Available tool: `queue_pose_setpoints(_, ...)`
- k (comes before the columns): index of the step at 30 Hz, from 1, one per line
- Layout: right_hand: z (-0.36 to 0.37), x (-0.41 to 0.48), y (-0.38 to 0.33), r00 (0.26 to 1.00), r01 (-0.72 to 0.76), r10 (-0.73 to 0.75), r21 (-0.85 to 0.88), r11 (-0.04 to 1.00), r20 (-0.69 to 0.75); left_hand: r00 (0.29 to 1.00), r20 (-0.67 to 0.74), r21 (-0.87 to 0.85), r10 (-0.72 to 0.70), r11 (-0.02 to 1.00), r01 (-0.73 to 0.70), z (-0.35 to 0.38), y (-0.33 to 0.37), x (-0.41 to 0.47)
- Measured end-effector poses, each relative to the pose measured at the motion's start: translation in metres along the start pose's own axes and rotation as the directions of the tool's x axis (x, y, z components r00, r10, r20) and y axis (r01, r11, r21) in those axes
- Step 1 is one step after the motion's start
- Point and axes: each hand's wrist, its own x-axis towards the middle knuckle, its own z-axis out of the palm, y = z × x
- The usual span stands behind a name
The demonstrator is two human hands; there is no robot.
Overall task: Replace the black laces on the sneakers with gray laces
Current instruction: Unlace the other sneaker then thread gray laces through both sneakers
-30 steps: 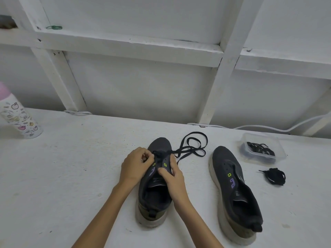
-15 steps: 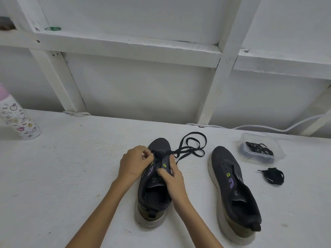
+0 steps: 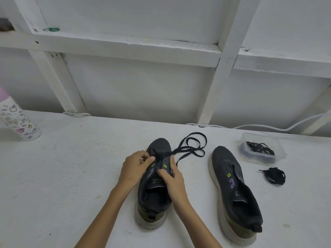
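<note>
Two dark sneakers with pale soles lie on the white table. On the left sneaker (image 3: 158, 196) a black lace (image 3: 192, 149) runs through the front eyelets and loops out onto the table to its right. My left hand (image 3: 136, 167) pinches the lace at the shoe's left eyelets. My right hand (image 3: 171, 173) grips the right eyelet flap, thumb on the tongue side. The right sneaker (image 3: 232, 190) has no lace in it and lies untouched.
A clear plastic tub (image 3: 262, 149) holding dark laces sits at the right, with a bundled black lace (image 3: 275, 175) just in front of it. A patterned bottle (image 3: 18, 120) stands at the far left. A white cable (image 3: 268, 127) runs along the wall's base.
Both hands stay on the left sneaker with only slight finger movement at the eyelets; the lace loop on the table looks the same.
</note>
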Motion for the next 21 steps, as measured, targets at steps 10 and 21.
queue_pose_setpoints(10,0.001,0.002,0.005,1.000,0.010,-0.010,0.009,1.000,0.003,0.991,-0.127,-0.127,-0.048,0.991,0.032,-0.021,0.012,0.023)
queue_pose_setpoints(21,0.000,0.001,0.005,1.000,-0.006,0.006,0.002,1.000,0.002,0.984,-0.167,-0.242,-0.061,0.970,0.019,-0.023,0.012,0.018)
